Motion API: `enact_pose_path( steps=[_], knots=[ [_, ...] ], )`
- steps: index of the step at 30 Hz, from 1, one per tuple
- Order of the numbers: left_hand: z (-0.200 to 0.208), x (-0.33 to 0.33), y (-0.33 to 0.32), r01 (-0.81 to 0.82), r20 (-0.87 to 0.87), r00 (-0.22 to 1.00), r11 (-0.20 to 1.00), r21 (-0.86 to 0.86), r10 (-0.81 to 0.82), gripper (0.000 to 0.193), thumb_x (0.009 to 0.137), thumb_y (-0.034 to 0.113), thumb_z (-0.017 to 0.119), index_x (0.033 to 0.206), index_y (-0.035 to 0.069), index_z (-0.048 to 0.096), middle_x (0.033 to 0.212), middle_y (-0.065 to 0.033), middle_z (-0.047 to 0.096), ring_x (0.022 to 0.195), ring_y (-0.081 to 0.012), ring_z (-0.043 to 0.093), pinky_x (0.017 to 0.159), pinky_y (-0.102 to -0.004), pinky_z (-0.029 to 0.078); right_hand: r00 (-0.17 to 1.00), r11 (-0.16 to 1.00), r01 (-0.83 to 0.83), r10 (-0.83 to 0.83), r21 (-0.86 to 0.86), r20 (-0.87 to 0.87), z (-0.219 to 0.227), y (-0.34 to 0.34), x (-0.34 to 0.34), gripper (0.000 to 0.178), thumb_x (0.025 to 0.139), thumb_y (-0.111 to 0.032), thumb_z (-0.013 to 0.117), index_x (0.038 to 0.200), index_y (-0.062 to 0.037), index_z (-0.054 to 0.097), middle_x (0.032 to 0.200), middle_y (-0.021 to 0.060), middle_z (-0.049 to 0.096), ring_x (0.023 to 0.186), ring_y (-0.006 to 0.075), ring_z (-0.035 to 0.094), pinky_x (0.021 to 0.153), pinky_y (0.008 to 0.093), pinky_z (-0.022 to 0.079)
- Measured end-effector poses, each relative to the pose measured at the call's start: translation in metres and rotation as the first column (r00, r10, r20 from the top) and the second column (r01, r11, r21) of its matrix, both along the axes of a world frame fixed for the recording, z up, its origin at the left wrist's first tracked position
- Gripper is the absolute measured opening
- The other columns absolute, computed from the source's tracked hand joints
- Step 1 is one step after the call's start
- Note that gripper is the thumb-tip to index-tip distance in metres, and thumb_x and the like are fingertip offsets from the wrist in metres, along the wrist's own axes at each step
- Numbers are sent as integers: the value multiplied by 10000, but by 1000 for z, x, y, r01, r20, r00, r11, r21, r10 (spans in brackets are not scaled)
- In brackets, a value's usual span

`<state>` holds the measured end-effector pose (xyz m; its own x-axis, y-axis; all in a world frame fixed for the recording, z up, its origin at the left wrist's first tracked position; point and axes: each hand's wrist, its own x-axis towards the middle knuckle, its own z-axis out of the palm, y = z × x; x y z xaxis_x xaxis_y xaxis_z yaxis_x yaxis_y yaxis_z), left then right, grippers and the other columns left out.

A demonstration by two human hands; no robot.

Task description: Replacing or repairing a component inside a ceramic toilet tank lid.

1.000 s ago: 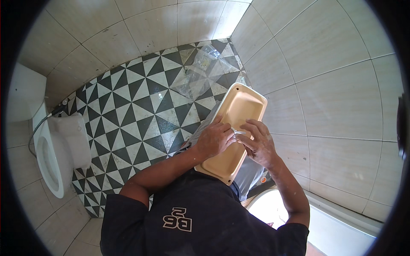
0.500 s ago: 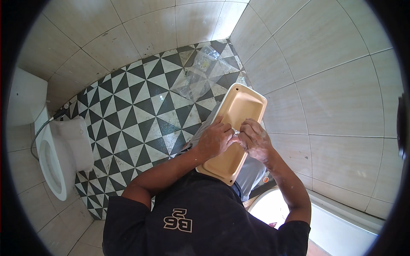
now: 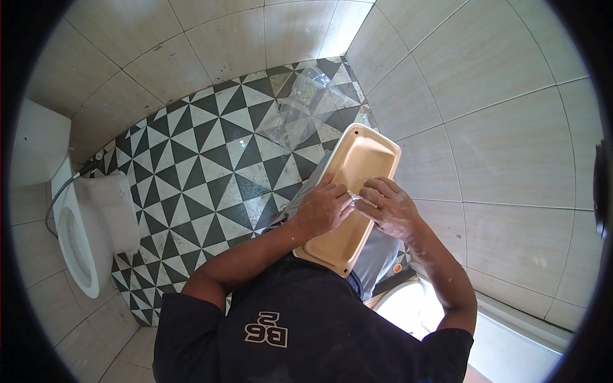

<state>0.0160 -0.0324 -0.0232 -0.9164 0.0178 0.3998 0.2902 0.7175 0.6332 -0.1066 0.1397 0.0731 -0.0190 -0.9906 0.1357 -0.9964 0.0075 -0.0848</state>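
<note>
Across my lap lies a long, shallow, tray-like piece (image 3: pixel 364 156), its hollow tan side up, with a whitish outer edge and small dark holes near its ends. My left hand (image 3: pixel 324 207) is closed over its middle, fingertips pinching a small, shiny, whitish piece (image 3: pixel 353 197). From the other side, my right hand (image 3: pixel 388 207) has its fingers bent, with thumb and fingertips at the same small piece. The fingers cover most of it, so its kind cannot be made out.
A white toilet (image 3: pixel 80 236) with a hose (image 3: pixel 51 198) beside it stands at the left. A crumpled clear plastic bag (image 3: pixel 297 112) lies on the black-and-white tiled floor (image 3: pixel 211 159). Tiled walls (image 3: pixel 511 147) rise ahead and at my right. A bright white round-edged thing (image 3: pixel 405 306) is by my right elbow.
My right hand has shifted slightly right and its fingers have loosened and lifted a little, uncovering more of the small shiny piece. My left hand and the tan piece have hardly moved.
</note>
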Motion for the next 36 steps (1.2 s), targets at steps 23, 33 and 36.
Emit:
enact_pose_path(
  steps=[23,33,36],
  knots=[
    [1,2,0,-14,0,1000,1000,16,14,220,890,211,775,998,56,661,897,-123,642,896,-347,678,1136,-531,463,989,991,130,-131,10,71,-11,5,7,408,661,-134,852,1043,-173,713,1147,42,597,1287,276,552,1213,546,391],
    [9,1,-6,-44,141,990,975,219,13,201,913,135,738,1043,31,628,978,-124,630,890,-351,674,864,-475,572,937,928,327,-294,-176,188,-17,7,30,398,724,-106,841,1097,-115,700,1193,116,614,1251,339,581,1086,523,463],
    [5,-1,-14,28,103,994,980,195,-48,215,910,107,736,1068,31,613,1012,-123,622,870,-361,674,740,-463,562,759,701,639,-507,-316,410,-34,10,69,401,759,-86,844,1132,-82,696,1165,141,622,1173,362,599,1009,521,480]
  ],
)
